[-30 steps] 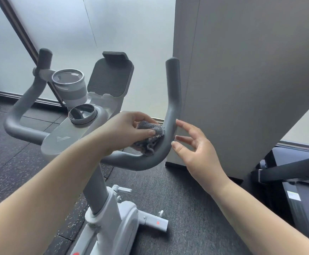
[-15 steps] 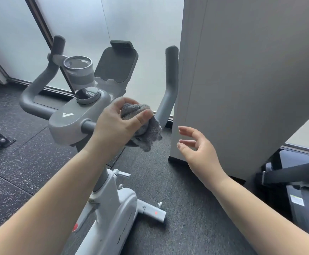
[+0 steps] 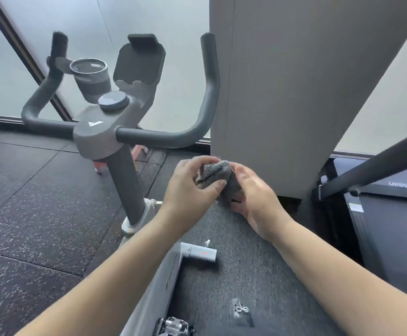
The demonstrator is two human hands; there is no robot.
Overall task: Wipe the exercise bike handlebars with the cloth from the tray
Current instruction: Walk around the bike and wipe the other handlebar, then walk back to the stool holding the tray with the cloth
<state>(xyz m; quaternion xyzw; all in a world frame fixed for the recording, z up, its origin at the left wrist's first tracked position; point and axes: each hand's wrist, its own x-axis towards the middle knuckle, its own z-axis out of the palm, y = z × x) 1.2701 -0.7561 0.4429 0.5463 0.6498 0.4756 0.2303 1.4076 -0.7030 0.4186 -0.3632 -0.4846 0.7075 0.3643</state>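
While the handlebars (image 3: pixel 163 139) stand apart, left hand (image 3: pixel 190 187) and right hand (image 3: pixel 253 190) both grip the cloth (image 3: pixel 218 174).

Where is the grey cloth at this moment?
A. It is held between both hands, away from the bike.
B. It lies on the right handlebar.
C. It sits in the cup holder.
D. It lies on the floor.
A: the left hand and the right hand both grip the cloth, below the handlebars and not touching them.

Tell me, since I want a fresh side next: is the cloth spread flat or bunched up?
Bunched up. The grey cloth is a crumpled wad pinched between the left hand and right hand, clear of the handlebars.
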